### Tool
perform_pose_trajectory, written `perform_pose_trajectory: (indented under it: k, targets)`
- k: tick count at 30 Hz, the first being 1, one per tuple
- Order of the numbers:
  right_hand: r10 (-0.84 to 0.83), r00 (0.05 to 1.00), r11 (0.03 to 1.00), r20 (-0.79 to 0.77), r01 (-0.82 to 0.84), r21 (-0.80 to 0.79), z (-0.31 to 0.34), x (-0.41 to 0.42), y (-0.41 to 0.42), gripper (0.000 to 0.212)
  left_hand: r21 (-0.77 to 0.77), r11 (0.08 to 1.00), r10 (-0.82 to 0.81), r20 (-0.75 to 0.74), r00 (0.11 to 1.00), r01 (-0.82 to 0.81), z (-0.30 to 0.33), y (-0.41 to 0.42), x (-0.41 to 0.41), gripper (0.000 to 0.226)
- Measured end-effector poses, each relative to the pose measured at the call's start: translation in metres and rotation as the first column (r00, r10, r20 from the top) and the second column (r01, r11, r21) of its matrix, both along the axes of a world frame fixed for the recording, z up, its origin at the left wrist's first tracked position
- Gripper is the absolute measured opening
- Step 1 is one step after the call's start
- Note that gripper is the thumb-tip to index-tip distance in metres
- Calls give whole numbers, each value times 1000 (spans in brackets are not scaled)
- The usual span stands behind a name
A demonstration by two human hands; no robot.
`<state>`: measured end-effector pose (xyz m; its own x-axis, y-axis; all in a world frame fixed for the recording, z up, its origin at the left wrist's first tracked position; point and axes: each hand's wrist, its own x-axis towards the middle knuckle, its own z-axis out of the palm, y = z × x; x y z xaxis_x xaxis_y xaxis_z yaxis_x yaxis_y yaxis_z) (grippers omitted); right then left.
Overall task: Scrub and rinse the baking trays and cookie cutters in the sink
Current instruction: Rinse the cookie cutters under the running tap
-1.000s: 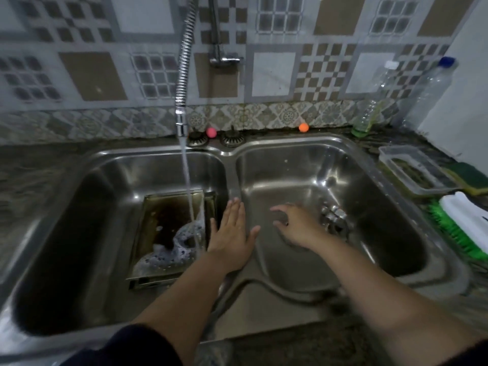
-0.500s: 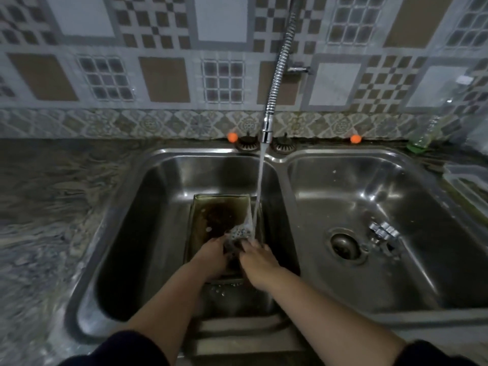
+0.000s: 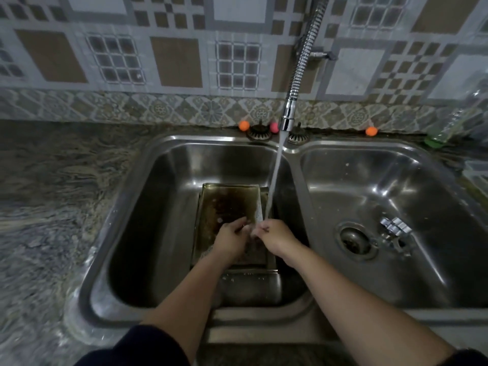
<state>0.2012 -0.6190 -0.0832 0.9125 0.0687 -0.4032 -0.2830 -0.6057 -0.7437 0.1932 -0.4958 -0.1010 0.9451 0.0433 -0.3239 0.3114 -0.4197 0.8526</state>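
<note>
A dark, stained baking tray (image 3: pixel 227 204) lies in the left basin (image 3: pixel 132 207) of the steel sink, with another metal tray (image 3: pixel 250 286) showing under its near end. My left hand (image 3: pixel 231 240) and my right hand (image 3: pixel 274 236) meet over the tray's near half, fingers curled and touching. The water stream (image 3: pixel 274 175) from the tap nozzle (image 3: pixel 287 117) falls onto them. Whether something small sits between the fingers cannot be told. Shiny metal cookie cutters (image 3: pixel 394 228) lie in the right basin beside the drain (image 3: pixel 353 240).
A granite counter (image 3: pixel 52 207) runs along the left. A plastic bottle (image 3: pixel 443 128) and a clear container (image 3: pixel 478 173) stand at the far right. Two strainer caps and small orange and pink balls sit on the sink's back ledge by the tiled wall.
Both hands left the divider and the right basin and came together under the stream over the tray. The view swung left, and the suds on the tray have gone.
</note>
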Motion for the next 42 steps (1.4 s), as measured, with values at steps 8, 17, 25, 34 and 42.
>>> perform_pose_trajectory:
  k: [8, 17, 25, 34, 42]
  targets:
    - [-98, 990, 978, -105, 116, 176, 5, -14, -29, 23, -539, 808, -6, -411, 912, -238, 25, -31, -6, 33]
    - [-37, 997, 988, 69, 26, 154, 20, -11, -28, 28, -609, 743, 71, -341, 937, -278, 29, -16, -12, 32]
    - [72, 965, 997, 252, -75, 2, 30, 4, -13, 17, -667, 645, 129, -386, 913, -373, 36, -12, -20, 45]
    - [-154, 969, 931, -195, 208, 299, 37, -9, -20, 44, -690, 670, 218, -169, 961, -274, 34, -13, -15, 37]
    - [-206, 887, 701, -413, 428, 570, 60, -5, -31, 30, -513, 857, 63, 186, 981, 42, 46, -36, -23, 39]
